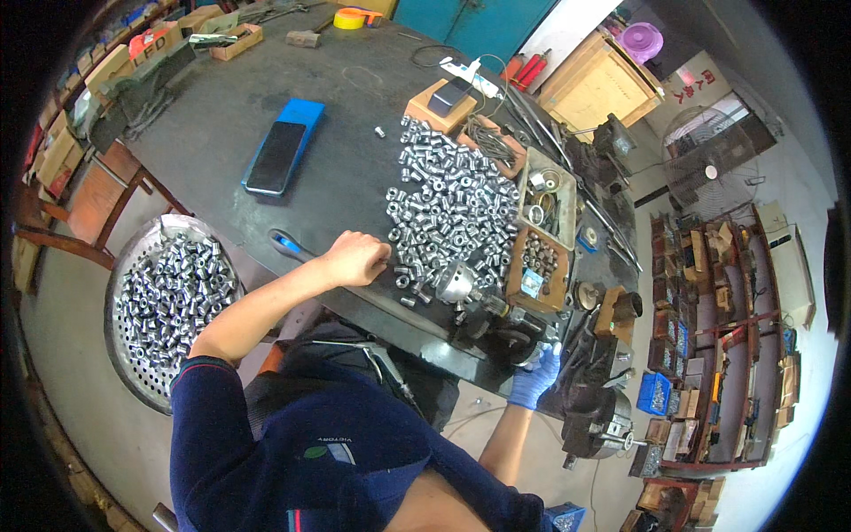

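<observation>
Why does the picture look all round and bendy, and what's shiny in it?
Head view: fisheye curve, with the tall shelves bowing near the black rim; head view: small bright glints on the metal fittings; head view: pale sheen along the near edge of the dark table.

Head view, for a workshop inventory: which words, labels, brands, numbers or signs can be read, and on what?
Wording left uncopied.
Navy shirt: pale printed lettering beside a green leaf.
White wall panel: red characters.
Blue-and-white card in the brown box: too small to read.
</observation>
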`<state>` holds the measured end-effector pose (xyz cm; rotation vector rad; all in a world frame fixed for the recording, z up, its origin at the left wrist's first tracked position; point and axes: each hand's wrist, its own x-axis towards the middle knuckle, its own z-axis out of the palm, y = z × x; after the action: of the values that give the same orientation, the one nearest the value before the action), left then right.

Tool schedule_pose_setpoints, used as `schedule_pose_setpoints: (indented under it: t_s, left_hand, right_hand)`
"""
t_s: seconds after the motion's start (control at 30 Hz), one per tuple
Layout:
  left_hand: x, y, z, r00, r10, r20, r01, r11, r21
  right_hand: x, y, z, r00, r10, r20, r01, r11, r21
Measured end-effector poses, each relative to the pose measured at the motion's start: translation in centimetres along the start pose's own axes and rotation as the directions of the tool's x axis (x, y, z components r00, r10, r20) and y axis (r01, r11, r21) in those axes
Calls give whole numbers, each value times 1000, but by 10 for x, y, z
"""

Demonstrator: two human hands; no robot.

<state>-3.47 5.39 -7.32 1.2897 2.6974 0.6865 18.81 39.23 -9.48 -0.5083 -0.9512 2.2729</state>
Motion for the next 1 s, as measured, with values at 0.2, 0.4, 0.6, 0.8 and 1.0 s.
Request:
schedule_pose_setpoints:
  t_s: [0.2, 0.4, 0.6, 0.8, 1.0]
  left_hand:
    - [-6, 10, -7, 995, -101, -14, 100, 993, -70]
    - [-1, 46, -43, 1000, -13, -17, -14, 193, -981]
    - [9, 61, -36, 998, 65, 10, 0, 157, -988]
    - [15, 67, -50, 997, 81, -1, -34, 405, -914]
    - [16, 63, -43, 989, 141, -54, -113, 454, -884]
  right_hand:
    - [-1, -3, 6, 999, 33, 6, -33, 999, -5]
    - [5, -2, -10, 998, 45, 49, -45, 999, -6]
    - [2, 0, -5, 997, 26, -70, -24, 999, 33]
    - [-11, -10, -2, 999, 24, -43, -26, 998, -57]
    - [-35, -37, 17, 995, -14, 99, 24, 995, -98]
